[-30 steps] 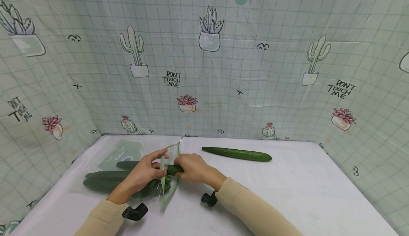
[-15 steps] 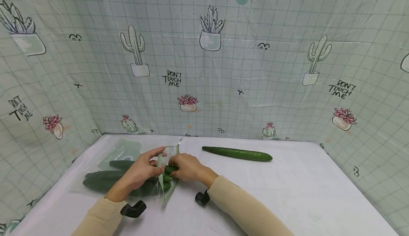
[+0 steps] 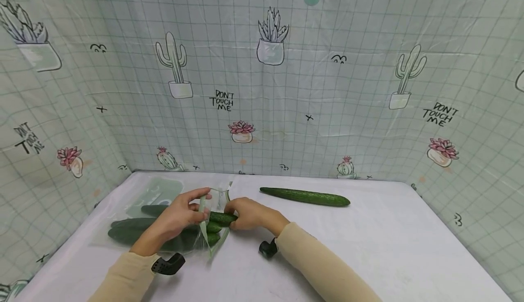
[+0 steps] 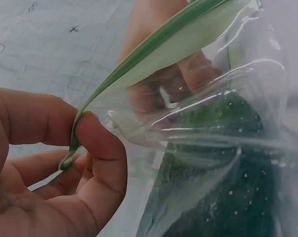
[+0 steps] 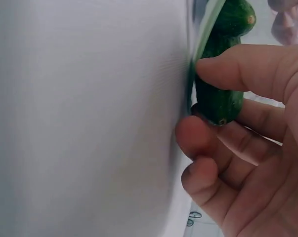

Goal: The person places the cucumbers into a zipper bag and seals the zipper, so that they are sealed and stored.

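Observation:
A clear zip bag (image 3: 143, 193) lies on the left of the table with several cucumbers inside, their ends at its raised mouth. My left hand (image 3: 180, 215) pinches the bag's green-edged rim (image 4: 134, 59) between thumb and forefinger, holding the mouth apart. At that mouth my right hand (image 3: 251, 214) grips the end of the uppermost cucumber (image 3: 221, 218). In the right wrist view, the thumb lies along this cucumber (image 5: 220, 106) beside the bag's edge, with the fingers curled below its end. Two other cucumber ends (image 3: 214, 238) show just below it in the head view.
One loose cucumber (image 3: 304, 196) lies on the white table (image 3: 368, 238) at the back, right of the bag. A patterned curtain (image 3: 307, 88) hangs behind and along both sides. Black wrist cameras (image 3: 168, 264) hang below both sleeves.
My right hand pushed leftward into the bag's mouth, then drew back slightly to the right, and more of the uppermost cucumber shows. My left hand shifted a little left with the rim.

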`<state>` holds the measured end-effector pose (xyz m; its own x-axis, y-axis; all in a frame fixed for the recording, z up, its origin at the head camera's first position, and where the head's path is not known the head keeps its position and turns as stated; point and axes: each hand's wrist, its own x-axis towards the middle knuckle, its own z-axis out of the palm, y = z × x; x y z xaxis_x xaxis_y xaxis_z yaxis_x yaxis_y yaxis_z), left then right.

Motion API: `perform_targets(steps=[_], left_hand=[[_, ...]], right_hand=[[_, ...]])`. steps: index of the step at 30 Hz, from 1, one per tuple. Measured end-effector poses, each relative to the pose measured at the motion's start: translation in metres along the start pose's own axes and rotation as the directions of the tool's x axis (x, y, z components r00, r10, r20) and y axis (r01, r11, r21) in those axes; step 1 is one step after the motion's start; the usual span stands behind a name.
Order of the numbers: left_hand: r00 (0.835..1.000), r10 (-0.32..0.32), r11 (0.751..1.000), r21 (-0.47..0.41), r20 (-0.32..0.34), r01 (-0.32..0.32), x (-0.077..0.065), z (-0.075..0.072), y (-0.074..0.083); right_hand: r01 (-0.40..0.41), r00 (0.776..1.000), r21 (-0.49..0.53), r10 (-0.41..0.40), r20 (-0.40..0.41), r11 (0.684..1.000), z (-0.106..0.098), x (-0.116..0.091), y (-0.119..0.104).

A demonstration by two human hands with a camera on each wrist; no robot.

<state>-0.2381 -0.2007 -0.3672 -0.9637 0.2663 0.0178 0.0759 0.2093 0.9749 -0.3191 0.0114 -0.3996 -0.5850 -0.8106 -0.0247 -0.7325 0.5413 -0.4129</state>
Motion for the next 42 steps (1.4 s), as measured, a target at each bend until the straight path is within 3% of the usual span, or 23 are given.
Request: perform_targets(steps=[7,15,22,29,38,42], left_hand=[[1.0,-0.014,1.0,0.022,0.02,0.014,0.0,-0.003,-0.001],[1.0,-0.012,1.0,0.008,0.028,0.012,-0.002,0.0,-0.003],[1.0,-0.014,1.0,0.006,0.019,0.014,-0.001,0.0,-0.002],[1.0,-0.017,1.0,0.01,0.013,0.017,0.0,0.001,-0.002],[1.0,-0.021,1.0,0.02,0.007,0.021,0.001,0.003,-0.003],[1.0,-0.027,0.999,0.025,0.003,0.027,0.001,0.004,-0.003]], right_hand=[[0.026,1.0,-0.023,-0.025,0.016,0.999,0.003,0.001,0.001],[-0.073,0.997,-0.159,0.072,-0.012,0.985,0.007,0.006,-0.019],[-0.084,0.996,-0.072,0.083,-0.019,0.994,0.004,0.008,-0.011],[-0.01,1.0,-0.098,0.009,-0.019,0.995,0.004,0.009,-0.011],[-0.071,0.997,-0.148,0.064,-0.049,0.986,0.007,0.011,-0.017],[-0.079,0.996,-0.09,0.074,-0.05,0.993,0.007,0.008,-0.015]])
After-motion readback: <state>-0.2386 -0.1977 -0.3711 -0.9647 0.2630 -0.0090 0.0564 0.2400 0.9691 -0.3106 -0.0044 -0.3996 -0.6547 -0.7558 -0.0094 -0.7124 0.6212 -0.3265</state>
